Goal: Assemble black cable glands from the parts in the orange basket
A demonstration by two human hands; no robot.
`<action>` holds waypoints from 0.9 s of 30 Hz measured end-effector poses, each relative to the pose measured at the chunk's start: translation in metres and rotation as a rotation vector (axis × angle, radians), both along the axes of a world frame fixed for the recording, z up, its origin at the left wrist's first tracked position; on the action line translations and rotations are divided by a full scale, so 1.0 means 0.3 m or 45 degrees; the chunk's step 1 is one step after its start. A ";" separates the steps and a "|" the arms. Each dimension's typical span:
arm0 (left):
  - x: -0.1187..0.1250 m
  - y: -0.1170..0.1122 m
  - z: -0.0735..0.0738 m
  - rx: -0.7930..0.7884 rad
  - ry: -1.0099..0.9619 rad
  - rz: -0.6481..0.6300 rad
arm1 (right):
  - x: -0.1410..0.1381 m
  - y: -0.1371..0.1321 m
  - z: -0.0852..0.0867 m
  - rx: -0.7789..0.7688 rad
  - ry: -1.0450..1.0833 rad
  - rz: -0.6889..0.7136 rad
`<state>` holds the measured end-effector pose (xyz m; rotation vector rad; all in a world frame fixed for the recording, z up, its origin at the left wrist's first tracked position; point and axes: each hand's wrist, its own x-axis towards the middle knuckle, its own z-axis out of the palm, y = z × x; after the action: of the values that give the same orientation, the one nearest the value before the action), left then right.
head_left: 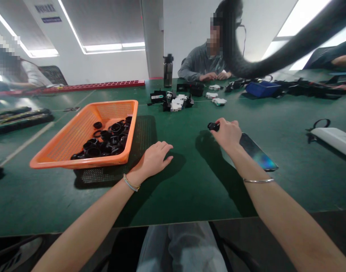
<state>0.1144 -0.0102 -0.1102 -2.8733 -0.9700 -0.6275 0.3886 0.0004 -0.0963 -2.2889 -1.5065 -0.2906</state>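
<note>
My right hand [228,135] is closed on a small black plastic part [213,126], held a little above the green table [184,192]. Which kind of part it is, I cannot make out. Just right of that hand lies a phone [258,152], dark screen up, partly behind my wrist. My left hand [154,160] rests near the tabletop with thumb and fingers apart and nothing in it. Beside it on the left stands an orange perforated basket [59,163]. Black ring-shaped plastic parts [106,139] lie heaped in its right side.
Beyond my hands lie white and black parts [177,102] and a dark bottle [168,71]. A blue bin [262,89] sits at the back right, a white device [334,139] at the right. Across the table sits a person [197,62]. A thick dark tube [263,68] crosses the upper right.
</note>
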 end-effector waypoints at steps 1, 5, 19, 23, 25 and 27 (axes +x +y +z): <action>0.001 -0.003 0.004 -0.003 0.020 0.002 | 0.005 0.005 -0.003 -0.031 -0.012 -0.028; 0.002 -0.007 0.013 -0.031 0.083 0.005 | 0.023 0.019 -0.008 -0.096 -0.048 -0.135; -0.031 -0.016 0.087 0.178 -0.088 -0.044 | 0.039 0.030 -0.010 0.079 -0.172 -0.025; -0.081 -0.026 0.198 0.125 -0.348 0.137 | 0.019 0.034 -0.011 0.138 -0.147 0.261; -0.126 -0.022 0.267 -0.014 -0.405 0.299 | -0.006 0.031 -0.008 0.089 -0.096 0.407; -0.191 0.001 0.332 -0.172 -0.326 0.456 | -0.038 0.023 -0.004 0.046 -0.058 0.526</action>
<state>0.0573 -0.0099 -0.0107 -2.6617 -1.5710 -0.9370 0.3771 0.0072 -0.0976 -1.8939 -1.9301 -0.2497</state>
